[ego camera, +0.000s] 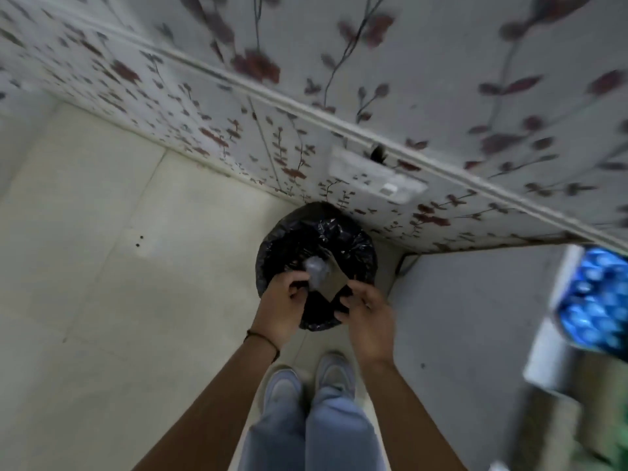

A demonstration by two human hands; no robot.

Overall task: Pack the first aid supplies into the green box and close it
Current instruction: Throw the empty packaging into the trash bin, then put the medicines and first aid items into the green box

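Observation:
I stand over a bin lined with a black plastic bag on the floor by the wall. My left hand is over the bin's near rim, its fingers closed on a crumpled clear wrapper. My right hand is beside it at the rim, fingers spread, touching a brownish flat piece that hangs into the bin. The green box is only a blurred green patch at the far right edge. The frame is motion-blurred.
A wall with flowered paper and a socket plate rises behind the bin. A grey surface lies to the right, with a blue patterned object on it. Pale floor tiles stretch left. My shoes are below.

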